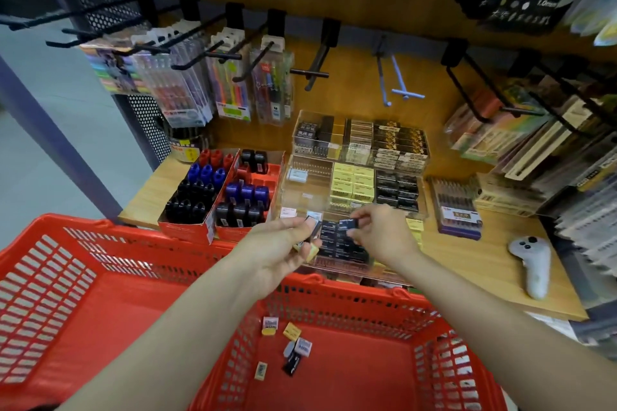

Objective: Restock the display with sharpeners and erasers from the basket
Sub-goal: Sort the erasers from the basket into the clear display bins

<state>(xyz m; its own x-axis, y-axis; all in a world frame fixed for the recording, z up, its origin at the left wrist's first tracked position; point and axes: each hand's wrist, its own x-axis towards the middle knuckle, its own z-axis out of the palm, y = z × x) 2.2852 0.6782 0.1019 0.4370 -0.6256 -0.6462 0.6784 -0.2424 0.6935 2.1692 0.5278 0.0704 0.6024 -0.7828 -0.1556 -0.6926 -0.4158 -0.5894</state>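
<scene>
From the head view we see our left hand (283, 243) gripping a small clutch of erasers (312, 237), while our right hand (377, 230) pinches one black eraser (349, 223) just above the clear tiered display (300, 190) on the wooden surface (500, 264). Below our arms, the red basket (100, 264) holds several loose erasers (293, 344). Red trays of sharpeners (213, 187) stand left of the display.

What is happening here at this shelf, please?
A person is restocking small erasers. The right hand pinches a black eraser above the clear plastic display tray. The left hand holds several more erasers. A few loose erasers lie in the red plastic basket.
</scene>
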